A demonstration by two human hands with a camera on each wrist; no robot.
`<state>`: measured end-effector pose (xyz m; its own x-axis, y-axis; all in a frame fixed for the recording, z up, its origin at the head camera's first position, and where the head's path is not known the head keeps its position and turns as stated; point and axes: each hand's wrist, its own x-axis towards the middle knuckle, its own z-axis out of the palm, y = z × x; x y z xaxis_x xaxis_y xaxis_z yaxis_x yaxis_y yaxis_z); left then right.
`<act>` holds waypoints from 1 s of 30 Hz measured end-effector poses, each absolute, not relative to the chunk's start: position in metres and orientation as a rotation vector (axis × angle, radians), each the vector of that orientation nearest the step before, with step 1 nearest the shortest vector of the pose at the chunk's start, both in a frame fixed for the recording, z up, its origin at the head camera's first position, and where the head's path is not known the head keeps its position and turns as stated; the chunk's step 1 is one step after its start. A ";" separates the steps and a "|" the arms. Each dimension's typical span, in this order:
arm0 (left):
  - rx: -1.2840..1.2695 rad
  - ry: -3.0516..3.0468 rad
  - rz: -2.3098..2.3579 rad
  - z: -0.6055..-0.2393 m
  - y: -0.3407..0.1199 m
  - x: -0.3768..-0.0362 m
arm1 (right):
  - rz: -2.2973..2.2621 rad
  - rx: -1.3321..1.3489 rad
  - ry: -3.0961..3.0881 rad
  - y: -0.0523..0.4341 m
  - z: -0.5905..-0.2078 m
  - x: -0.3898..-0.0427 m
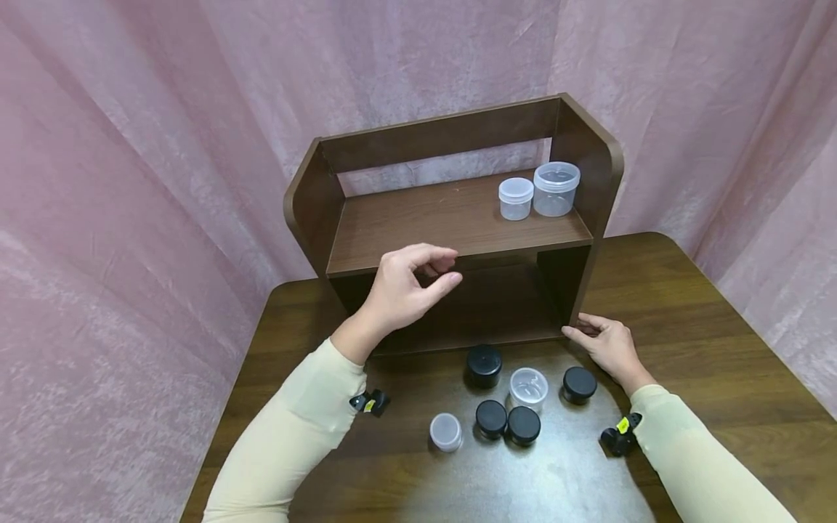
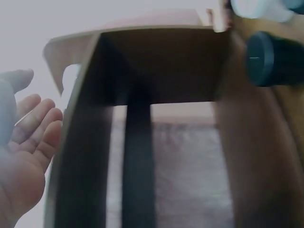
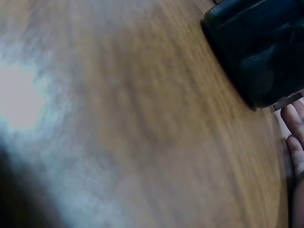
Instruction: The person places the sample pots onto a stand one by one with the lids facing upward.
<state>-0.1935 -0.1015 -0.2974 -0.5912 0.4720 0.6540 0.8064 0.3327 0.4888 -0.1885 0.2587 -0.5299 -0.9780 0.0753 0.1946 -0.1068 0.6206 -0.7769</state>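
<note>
- Pink cloth (image 1: 131, 181) hangs behind and to both sides of a dark wood table (image 1: 719, 327).
- On the table, at its far edge, stands a small brown shelf (image 1: 451, 218): rounded side panels, a back rail, one upper board and an open bay below it.
- Left hand (image 1: 405, 287) hovers in front of the upper board's front edge, fingers loosely curled with thumb and forefinger near each other; it holds nothing. The left wrist view shows its palm (image 2: 23, 156) open beside the shelf's side panel.
- Right hand (image 1: 604, 345) lies low at the shelf's bottom right corner, fingers nearly straight, fingertips touching the panel's foot; it grips nothing.
- Two clear jars stand on the upper board at its right end, touching: a small one (image 1: 515, 198) and a larger one (image 1: 556, 188).
- On the table before the shelf, between the arms, are six jars: four black ones (image 1: 484, 365) (image 1: 579, 384) (image 1: 491, 418) (image 1: 524, 425) and two clear ones (image 1: 528, 387) (image 1: 446, 431).
- The black jar by the right hand shows large and blurred in the right wrist view (image 3: 259, 47).
- Both cream sleeves carry a black clip with a yellow mark, left (image 1: 370, 402) and right (image 1: 621, 433).
- Nothing lies between either hand and the shelf.
</note>
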 end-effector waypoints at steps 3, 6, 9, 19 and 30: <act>-1.186 -2.250 -1.095 -0.316 -0.108 -0.184 | 1.285 0.028 -2.638 0.258 -0.529 -0.189; -1.217 -2.329 -1.079 -0.336 -0.112 -0.179 | 1.286 0.032 -2.636 0.258 -0.528 -0.190; -1.230 -2.426 -1.073 -0.357 -0.113 -0.177 | 1.295 0.026 -2.643 0.259 -0.528 -0.190; -1.222 -2.819 -1.132 -0.418 -0.107 -0.186 | 1.295 0.017 -2.651 0.264 -0.531 -0.189; -1.209 -2.958 -1.122 -0.456 -0.099 -0.198 | 1.295 0.019 -2.642 0.264 -0.530 -0.189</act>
<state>-0.1978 -0.0991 -0.4558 -0.7188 0.6949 0.0206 0.5338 0.5327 0.6568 -0.1889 0.2639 -0.5303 -0.9802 0.0752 0.1832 -0.0987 0.6165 -0.7812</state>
